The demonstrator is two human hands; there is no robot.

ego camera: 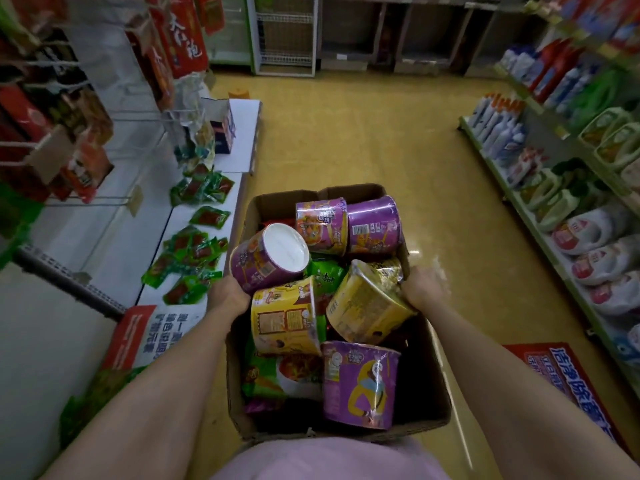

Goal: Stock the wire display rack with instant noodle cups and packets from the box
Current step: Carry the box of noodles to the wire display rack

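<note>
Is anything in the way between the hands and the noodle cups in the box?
No. The left hand and right hand grip the cardboard box at its sides. The noodle cups lie uncovered on top, with green packets beneath them.

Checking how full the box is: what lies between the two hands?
In the head view, two yellow cups on their sides, a green packet showing between them.

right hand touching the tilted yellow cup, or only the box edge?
Touching. In the head view the right hand presses against the upper side of the tilted yellow cup with no gap between them, at the right wall of the cardboard box.
</note>
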